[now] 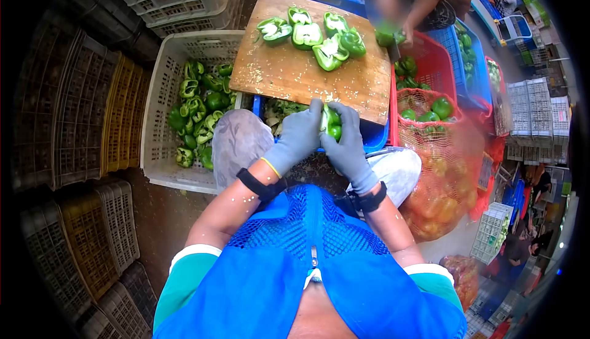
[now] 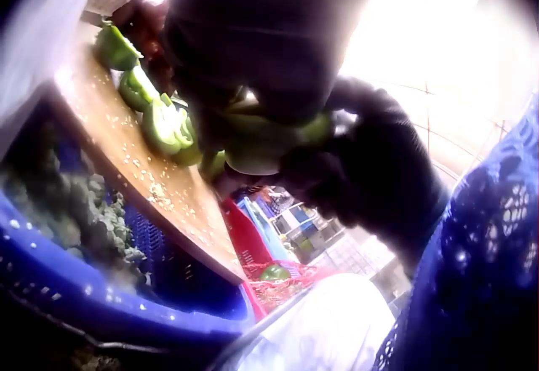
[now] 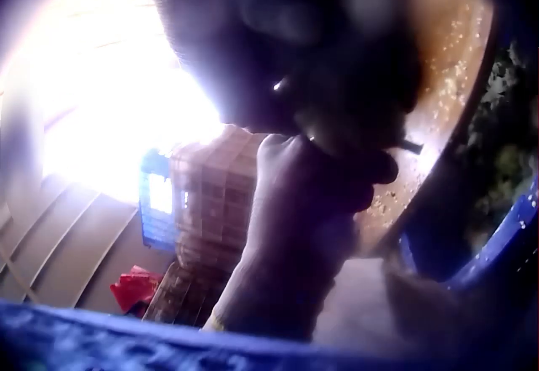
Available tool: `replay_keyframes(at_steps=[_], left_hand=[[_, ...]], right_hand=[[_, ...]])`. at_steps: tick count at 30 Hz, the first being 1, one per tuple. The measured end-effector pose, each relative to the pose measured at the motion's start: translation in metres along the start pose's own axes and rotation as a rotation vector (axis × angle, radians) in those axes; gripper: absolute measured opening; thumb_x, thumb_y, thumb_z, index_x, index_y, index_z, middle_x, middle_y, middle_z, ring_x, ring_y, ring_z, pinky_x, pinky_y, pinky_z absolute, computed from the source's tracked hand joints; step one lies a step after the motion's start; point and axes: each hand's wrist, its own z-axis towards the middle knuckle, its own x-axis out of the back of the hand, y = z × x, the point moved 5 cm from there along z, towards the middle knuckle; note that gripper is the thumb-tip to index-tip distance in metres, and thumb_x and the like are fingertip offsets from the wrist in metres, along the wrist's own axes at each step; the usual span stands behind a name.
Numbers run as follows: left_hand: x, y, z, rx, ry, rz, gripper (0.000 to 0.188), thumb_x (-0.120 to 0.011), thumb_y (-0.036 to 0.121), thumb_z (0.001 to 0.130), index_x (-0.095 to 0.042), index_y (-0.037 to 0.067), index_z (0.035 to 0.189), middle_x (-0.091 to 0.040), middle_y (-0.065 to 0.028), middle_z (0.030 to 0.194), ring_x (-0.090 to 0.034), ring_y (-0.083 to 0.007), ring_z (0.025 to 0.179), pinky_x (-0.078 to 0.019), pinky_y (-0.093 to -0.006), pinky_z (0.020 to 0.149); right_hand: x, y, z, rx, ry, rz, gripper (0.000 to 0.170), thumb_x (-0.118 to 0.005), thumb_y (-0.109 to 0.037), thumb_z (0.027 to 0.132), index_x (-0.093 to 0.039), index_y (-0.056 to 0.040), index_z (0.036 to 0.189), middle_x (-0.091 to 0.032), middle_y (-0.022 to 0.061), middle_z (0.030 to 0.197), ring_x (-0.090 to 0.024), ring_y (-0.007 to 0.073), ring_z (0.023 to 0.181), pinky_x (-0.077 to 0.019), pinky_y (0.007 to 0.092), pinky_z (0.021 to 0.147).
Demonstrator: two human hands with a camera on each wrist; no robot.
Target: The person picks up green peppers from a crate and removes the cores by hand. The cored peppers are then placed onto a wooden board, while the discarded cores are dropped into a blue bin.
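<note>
Both grey-gloved hands meet at the near edge of a wooden board [image 1: 295,71] strewn with seeds. The left hand [image 1: 298,133] grips a green pepper piece [image 1: 332,122] from its left side, and the right hand [image 1: 350,148] has its fingers curled round the right side. In the left wrist view the pepper [image 2: 261,139] is partly covered by dark, backlit fingers. The right wrist view shows the hands in shadow, with a small dark tip [image 3: 411,147] sticking out over the board; what it belongs to cannot be told. Several cut pepper halves [image 1: 307,35] lie on the board.
At the left stands a white crate [image 1: 153,108] of cut peppers. A blue bin [image 1: 376,141] holds scraps under the board. Red crates [image 1: 437,62] and a net bag [image 1: 439,185] are at the right. Another person's hands [image 1: 409,28] work at the board's far right.
</note>
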Motion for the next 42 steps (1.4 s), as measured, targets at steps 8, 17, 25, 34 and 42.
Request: replay_keyframes(at_steps=[8, 17, 25, 34, 42], left_hand=[[-0.027, -0.087, 0.012, 0.546, 0.093, -1.617, 0.02, -0.05, 0.019, 0.09, -0.053, 0.002, 0.101, -0.063, -0.0115, 0.073, -0.057, -0.0128, 0.05, -0.0388, -0.0211, 0.036], [-0.077, -0.076, 0.021, 0.191, -0.026, -0.67, 0.054, -0.063, 0.039, 0.079, -0.052, 0.001, 0.116, -0.062, -0.0252, 0.102, -0.06, -0.0406, 0.096, -0.047, -0.0422, 0.084], [-0.059, -0.088, 0.034, 0.493, 0.252, -1.325, 0.045, -0.059, 0.013, 0.087, -0.044, -0.003, 0.126, -0.059, -0.0126, 0.108, -0.06, -0.017, 0.088, -0.0505, -0.027, 0.071], [-0.063, -0.078, 0.024, 0.81, 0.094, -1.406, 0.043, -0.058, 0.028, 0.089, -0.042, 0.014, 0.127, -0.057, -0.0072, 0.108, -0.062, -0.0236, 0.086, -0.0573, -0.0424, 0.064], [-0.07, -0.063, 0.013, 0.728, -0.245, -1.499, 0.04, -0.055, 0.025, 0.086, -0.05, 0.012, 0.123, -0.063, -0.0077, 0.101, -0.064, -0.0209, 0.088, -0.0577, -0.0423, 0.067]], right_hand=[[-0.006, 0.131, 0.001, -0.863, 0.434, 1.197, 0.036, -0.049, -0.005, 0.08, -0.045, -0.0141, 0.115, -0.059, 0.0132, 0.104, -0.066, 0.0251, 0.077, -0.0463, 0.0221, 0.04], [-0.029, 0.087, 0.137, -0.055, 0.043, -0.131, 0.034, -0.06, -0.012, 0.079, -0.058, -0.0041, 0.112, -0.057, 0.017, 0.113, -0.057, 0.0304, 0.101, -0.0455, 0.037, 0.091], [-0.064, 0.123, 0.163, -0.036, -0.387, -0.601, 0.043, -0.058, -0.012, 0.076, -0.054, -0.0135, 0.119, -0.049, 0.0209, 0.122, -0.056, 0.0399, 0.103, -0.0482, 0.0444, 0.087], [-0.071, 0.11, 0.054, -0.028, -0.448, -0.101, 0.054, -0.062, -0.026, 0.078, -0.053, -0.0022, 0.125, -0.062, 0.0211, 0.111, -0.06, 0.0361, 0.1, -0.0486, 0.0403, 0.088], [-0.038, 0.07, 0.043, -0.012, -0.469, -0.638, 0.045, -0.063, -0.033, 0.078, -0.051, -0.0081, 0.113, -0.064, 0.0162, 0.092, -0.064, 0.0352, 0.079, -0.0521, 0.0429, 0.07]])
